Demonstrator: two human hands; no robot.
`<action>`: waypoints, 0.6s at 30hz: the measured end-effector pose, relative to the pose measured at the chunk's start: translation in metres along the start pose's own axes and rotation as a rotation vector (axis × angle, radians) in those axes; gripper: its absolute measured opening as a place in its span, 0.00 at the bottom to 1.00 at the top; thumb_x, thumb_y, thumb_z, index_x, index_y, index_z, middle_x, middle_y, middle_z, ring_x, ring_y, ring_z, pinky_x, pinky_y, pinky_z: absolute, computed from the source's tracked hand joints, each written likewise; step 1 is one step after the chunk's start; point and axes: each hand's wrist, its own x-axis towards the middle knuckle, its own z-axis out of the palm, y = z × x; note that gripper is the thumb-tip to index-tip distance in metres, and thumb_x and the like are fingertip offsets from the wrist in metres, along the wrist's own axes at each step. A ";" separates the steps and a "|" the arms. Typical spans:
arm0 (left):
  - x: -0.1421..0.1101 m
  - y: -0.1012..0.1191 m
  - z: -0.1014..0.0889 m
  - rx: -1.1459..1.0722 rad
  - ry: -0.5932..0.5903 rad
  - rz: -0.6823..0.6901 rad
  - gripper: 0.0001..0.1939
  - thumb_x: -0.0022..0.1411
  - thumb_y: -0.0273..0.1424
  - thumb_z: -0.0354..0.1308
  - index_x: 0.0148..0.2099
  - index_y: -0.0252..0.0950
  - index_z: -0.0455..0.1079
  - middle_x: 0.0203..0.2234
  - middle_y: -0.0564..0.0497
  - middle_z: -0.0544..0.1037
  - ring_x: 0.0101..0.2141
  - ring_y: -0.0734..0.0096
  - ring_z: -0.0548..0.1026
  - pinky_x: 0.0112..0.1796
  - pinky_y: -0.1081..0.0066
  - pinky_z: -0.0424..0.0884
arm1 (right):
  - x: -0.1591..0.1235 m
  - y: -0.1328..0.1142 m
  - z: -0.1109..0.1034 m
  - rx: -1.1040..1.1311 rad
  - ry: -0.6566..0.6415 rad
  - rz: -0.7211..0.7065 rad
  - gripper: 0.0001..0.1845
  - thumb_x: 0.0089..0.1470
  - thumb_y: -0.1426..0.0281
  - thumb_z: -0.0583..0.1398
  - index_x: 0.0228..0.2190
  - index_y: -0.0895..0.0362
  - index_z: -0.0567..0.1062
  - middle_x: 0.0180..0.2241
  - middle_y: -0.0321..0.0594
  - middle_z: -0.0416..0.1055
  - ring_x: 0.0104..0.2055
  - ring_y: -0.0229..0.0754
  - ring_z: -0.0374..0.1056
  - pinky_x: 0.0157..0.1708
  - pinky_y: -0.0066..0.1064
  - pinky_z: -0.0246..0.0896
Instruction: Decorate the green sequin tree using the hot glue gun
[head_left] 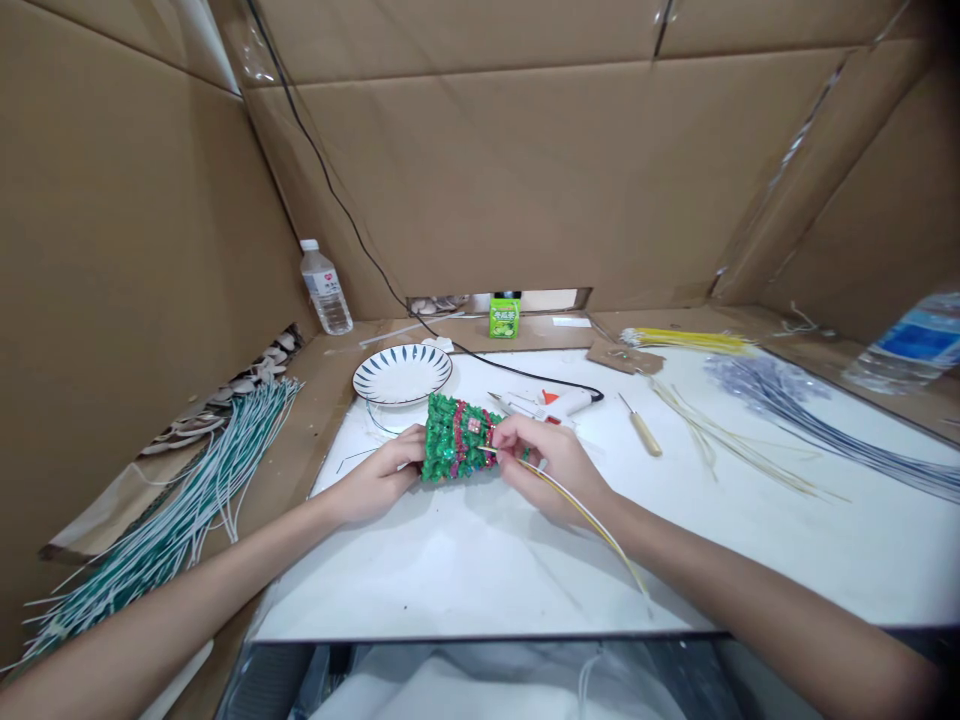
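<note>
Brown cardboard walls (480,180) stand around a white tabletop (465,570).

The clearest writing is on the small green box (504,318) just past the middle of the far edge of the white worktop (450,580): three Chinese characters, 冬瓜茶, run in one line across its front, above a printed picture in lighter green. The clear bottle (326,288) past the far left corner of the worktop has a pale label with a small red heart on it; the dark characters below the heart are too small to read. Past the right edge, near the far right corner, the large bottle (911,340) wears a blue label, too blurred to read.
</note>
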 end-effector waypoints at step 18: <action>0.003 0.003 0.000 0.083 -0.074 0.047 0.17 0.57 0.18 0.46 0.40 0.38 0.72 0.41 0.49 0.73 0.45 0.64 0.65 0.52 0.61 0.57 | -0.003 -0.003 -0.004 -0.067 0.046 -0.217 0.08 0.45 0.80 0.54 0.30 0.58 0.67 0.20 0.28 0.60 0.20 0.26 0.52 0.21 0.19 0.51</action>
